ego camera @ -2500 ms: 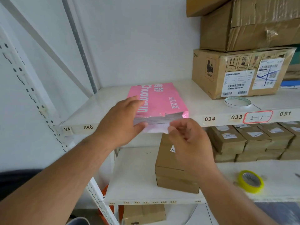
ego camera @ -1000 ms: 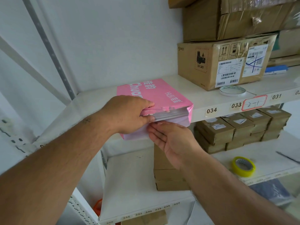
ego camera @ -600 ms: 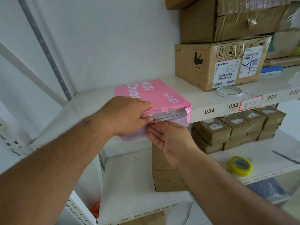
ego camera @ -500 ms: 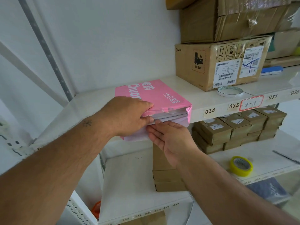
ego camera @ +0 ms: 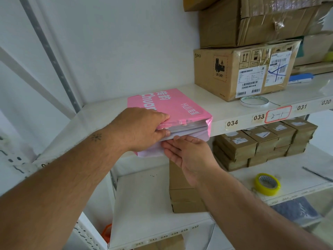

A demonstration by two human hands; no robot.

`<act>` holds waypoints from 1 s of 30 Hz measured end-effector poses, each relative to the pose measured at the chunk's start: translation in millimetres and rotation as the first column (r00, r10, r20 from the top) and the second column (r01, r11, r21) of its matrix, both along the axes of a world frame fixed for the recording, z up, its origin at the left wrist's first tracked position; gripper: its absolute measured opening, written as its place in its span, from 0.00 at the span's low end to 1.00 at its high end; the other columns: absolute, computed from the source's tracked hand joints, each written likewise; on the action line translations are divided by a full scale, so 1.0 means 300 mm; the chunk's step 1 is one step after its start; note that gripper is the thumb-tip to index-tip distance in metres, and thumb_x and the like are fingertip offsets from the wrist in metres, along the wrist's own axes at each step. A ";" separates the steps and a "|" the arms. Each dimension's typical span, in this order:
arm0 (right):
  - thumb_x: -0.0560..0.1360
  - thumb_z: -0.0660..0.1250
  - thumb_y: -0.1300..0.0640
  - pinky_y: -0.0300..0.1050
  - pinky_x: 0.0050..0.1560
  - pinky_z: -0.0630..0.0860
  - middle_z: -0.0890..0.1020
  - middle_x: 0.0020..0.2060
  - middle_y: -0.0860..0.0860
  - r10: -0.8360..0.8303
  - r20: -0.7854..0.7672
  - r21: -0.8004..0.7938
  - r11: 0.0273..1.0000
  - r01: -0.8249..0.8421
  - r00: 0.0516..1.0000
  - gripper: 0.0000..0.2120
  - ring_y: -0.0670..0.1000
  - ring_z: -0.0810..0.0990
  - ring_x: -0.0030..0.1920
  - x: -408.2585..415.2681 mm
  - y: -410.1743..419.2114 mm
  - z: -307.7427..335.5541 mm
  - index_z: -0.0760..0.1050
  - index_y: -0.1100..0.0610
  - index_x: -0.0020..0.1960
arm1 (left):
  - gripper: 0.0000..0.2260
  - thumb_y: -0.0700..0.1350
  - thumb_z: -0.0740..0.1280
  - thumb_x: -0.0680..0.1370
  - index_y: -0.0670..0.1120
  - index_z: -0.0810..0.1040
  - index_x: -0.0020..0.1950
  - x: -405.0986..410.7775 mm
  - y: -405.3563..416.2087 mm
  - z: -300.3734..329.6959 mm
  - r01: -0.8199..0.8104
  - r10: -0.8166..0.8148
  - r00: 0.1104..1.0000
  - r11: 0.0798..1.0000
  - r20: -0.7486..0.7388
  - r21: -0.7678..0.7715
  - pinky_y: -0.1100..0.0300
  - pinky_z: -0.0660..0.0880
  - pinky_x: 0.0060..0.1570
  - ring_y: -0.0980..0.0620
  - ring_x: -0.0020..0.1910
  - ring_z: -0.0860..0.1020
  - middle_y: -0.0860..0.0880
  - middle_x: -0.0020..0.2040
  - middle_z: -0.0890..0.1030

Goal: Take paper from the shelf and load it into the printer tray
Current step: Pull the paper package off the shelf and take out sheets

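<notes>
The opened end of the pink-wrapped rectangular ream of white paper (ego camera: 173, 112) is presented at the near lip of the white metal upper shelf (ego camera: 239, 112); compared with a couple of seconds earlier, when the ream was only steadied and its torn flap picked at, the ream is now seen slightly overhanging that lip; little has altered in the last half second. The left hand (ego camera: 138, 129) is curled over the near left corner, fingers on top of the wrapper and thumb tucked against the exposed sheet edges, so a portion of the stack appears to be pinched; the right hand (ego camera: 187, 152) is laid palm-up beneath the drooping wrapper, fingers nearly straight, supporting without gripping. It is judged that sheets are being separated for withdrawal, so the task is at its early stage; no printer tray is shown.

Room for drawing the paper out is offered toward the near side, where nothing is seen in the way; to the right, a taped brown cardboard box (ego camera: 241, 73) and a flat white tape ring (ego camera: 254, 101) are set well apart from the ream; below, a yellow tape roll (ego camera: 268, 184) is left on the lower shelf, clear of the right forearm; the upright post at the left should be minded.
</notes>
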State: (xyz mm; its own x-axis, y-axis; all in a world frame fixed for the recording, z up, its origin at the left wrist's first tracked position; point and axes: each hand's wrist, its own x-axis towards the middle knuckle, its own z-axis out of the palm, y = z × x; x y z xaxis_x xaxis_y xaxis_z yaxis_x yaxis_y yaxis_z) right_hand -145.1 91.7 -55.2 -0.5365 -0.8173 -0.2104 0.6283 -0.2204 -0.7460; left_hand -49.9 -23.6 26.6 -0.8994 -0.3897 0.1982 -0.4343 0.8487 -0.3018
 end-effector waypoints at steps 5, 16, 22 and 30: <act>0.83 0.64 0.68 0.48 0.46 0.87 0.89 0.47 0.61 -0.045 0.005 0.064 0.997 0.045 0.999 0.06 0.56 0.90 0.46 0.004 -0.004 0.015 0.79 0.64 0.55 | 0.23 0.63 0.57 0.82 0.55 0.71 0.74 0.000 0.001 0.000 0.006 -0.006 1.000 1.000 -0.009 -0.001 0.49 0.78 0.58 0.47 0.61 0.80 0.51 0.65 0.82; 0.82 0.64 0.61 0.44 0.34 0.85 0.89 0.38 0.59 -0.185 -0.056 0.137 0.972 0.191 0.981 0.09 0.55 0.89 0.36 0.028 -0.054 0.025 0.83 0.62 0.50 | 0.21 0.57 0.58 0.83 0.56 0.66 0.76 -0.011 0.016 0.002 0.082 -0.083 0.996 0.995 -0.015 -0.057 0.54 0.76 0.47 0.47 0.53 0.81 0.52 0.61 0.82; 0.79 0.65 0.61 0.42 0.28 0.72 0.80 0.27 0.53 -0.241 -0.335 0.186 0.931 0.314 0.911 0.14 0.50 0.75 0.26 0.009 -0.050 0.022 0.77 0.60 0.35 | 0.22 0.57 0.56 0.83 0.56 0.65 0.77 -0.043 0.031 -0.004 0.057 -0.059 0.998 0.996 -0.029 -0.068 0.48 0.79 0.54 0.44 0.58 0.81 0.50 0.65 0.81; 0.76 0.66 0.60 0.40 0.25 0.63 0.74 0.22 0.49 -0.280 -0.393 0.172 0.913 0.369 0.876 0.11 0.50 0.66 0.24 0.076 0.100 0.068 0.72 0.60 0.35 | 0.24 0.57 0.57 0.84 0.60 0.61 0.81 -0.053 0.028 0.044 0.021 -0.021 1.000 1.000 0.003 0.006 0.53 0.75 0.58 0.45 0.65 0.78 0.49 0.70 0.79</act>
State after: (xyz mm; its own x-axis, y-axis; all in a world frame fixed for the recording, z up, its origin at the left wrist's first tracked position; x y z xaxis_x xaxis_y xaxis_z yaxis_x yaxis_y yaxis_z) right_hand -122.4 121.9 -34.8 -0.8368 -0.5341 -0.1201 0.2373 -0.1562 -0.9588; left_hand -65.7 -15.2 39.7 -0.9079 -0.3719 0.1937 -0.4156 0.8593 -0.2982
